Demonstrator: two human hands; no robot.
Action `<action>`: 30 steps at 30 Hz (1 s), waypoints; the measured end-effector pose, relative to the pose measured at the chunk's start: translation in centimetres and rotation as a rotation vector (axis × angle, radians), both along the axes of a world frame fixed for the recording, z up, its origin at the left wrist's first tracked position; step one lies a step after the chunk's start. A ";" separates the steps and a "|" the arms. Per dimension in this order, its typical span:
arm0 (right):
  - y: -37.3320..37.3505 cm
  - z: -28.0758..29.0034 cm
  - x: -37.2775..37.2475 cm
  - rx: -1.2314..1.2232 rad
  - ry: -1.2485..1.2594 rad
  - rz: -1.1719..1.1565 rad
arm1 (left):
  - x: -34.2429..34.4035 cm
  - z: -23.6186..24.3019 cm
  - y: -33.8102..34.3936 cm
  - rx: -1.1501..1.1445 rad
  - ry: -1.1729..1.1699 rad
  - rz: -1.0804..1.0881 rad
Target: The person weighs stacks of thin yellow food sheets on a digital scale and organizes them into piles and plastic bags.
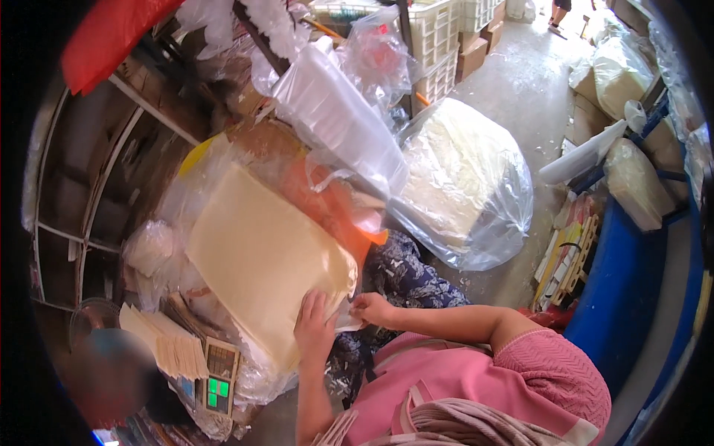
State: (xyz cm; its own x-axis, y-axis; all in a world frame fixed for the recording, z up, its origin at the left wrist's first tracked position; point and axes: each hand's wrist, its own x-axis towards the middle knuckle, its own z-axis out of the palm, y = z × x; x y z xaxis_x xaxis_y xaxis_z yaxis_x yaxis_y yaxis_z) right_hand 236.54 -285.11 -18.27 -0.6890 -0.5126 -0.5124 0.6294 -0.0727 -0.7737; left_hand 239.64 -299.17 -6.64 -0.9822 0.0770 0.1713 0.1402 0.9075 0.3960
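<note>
A thick stack of large cream-coloured sheets [260,230] lies at a slant in front of me, on clear plastic wrapping. My left hand [314,327] rests on the stack's near right corner with its fingers stretched out. Just right of that corner, my right hand [374,310] is closed in a pinch on a thin, whitish translucent film [346,318]. Whether this is plastic or the edge of a sheet is hard to make out. Orange plastic [327,197] lies along the stack's far right side.
A digital scale [220,377] with green displays stands near left, beside smaller cream sheets [167,342]. A person [108,379] is at the lower left. Large clear bags [465,178] of cream material and white crates [435,33] stand beyond. Blue furniture [625,282] lines the right.
</note>
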 end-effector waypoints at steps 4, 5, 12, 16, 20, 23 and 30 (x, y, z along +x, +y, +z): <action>3.2 4.4 -2.2 0.196 0.395 0.298 | 3.0 0.4 -3.6 -0.013 -0.103 0.041; 4.5 4.7 -2.8 0.153 0.506 0.209 | 3.7 -0.1 -4.6 -0.007 -0.094 0.041; 25.1 -11.2 -12.7 0.380 -0.135 -0.719 | 5.0 -1.3 -4.8 0.185 -0.021 0.104; 31.3 -12.6 -14.1 0.030 -0.347 -1.353 | 6.3 -2.2 -5.1 0.049 0.005 0.191; 41.9 -13.0 -19.1 -0.304 -0.105 -1.501 | 4.3 -1.6 -4.3 0.083 -0.005 0.099; 41.9 -1.8 -23.3 -0.338 0.447 -1.058 | 5.1 -1.8 -4.4 0.066 -0.026 0.116; 41.5 9.5 -24.2 0.059 0.472 -1.123 | 4.7 -2.0 -3.9 0.053 -0.003 0.133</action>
State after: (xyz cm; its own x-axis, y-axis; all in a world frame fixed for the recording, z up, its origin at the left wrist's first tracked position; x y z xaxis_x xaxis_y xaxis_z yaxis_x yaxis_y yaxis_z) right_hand 212.39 -243.58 -8.78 -0.8588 0.5036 -0.0943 -0.1048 -0.3528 -0.9298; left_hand 244.31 -303.05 -8.66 -0.9837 -0.0626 0.1686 0.0191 0.8958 0.4440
